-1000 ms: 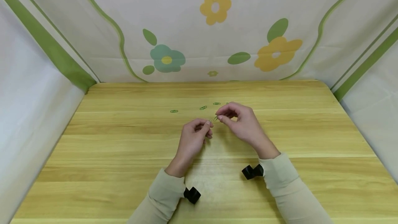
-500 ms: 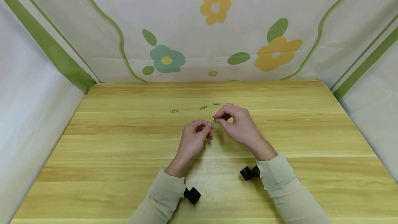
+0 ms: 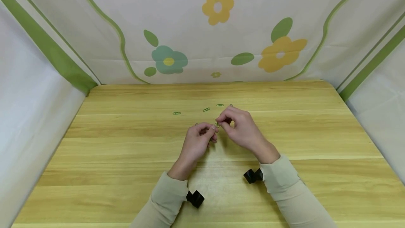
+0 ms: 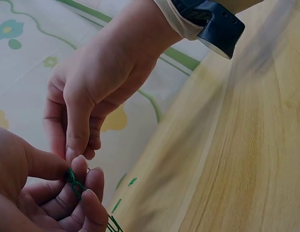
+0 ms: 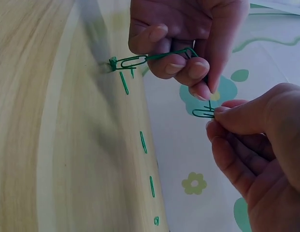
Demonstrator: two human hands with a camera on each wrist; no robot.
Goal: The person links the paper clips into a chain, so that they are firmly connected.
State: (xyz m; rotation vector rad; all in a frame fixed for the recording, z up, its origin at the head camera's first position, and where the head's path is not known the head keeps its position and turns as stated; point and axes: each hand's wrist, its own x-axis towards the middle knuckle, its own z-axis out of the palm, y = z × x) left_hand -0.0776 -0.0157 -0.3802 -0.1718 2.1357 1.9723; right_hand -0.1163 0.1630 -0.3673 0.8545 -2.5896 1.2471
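Observation:
My left hand (image 3: 197,143) pinches the end clip of a green paper clip chain (image 5: 135,61) between thumb and forefinger. The linked clips run across its curled fingers and trail past them in the right wrist view. Facing it, my right hand (image 3: 245,131) pinches a single green paper clip (image 5: 202,114) between thumb and fingertip. That clip's wire meets the left hand's clip in the narrow gap between the hands; whether they are hooked together I cannot tell. Both hands are above the wooden table (image 3: 126,171).
Loose green paper clips lie beyond the hands: one paper clip (image 3: 176,113) to the left, another paper clip (image 3: 206,109) tilted near the middle, and a third paper clip (image 3: 219,105) farther back. Another clip (image 3: 231,105) is partly hidden by the right hand. A flowered curtain (image 3: 196,31) borders the back.
My right hand has moved a little left and closer to the left hand, bringing its paper clip up to the chain's end clip. The left hand has barely moved.

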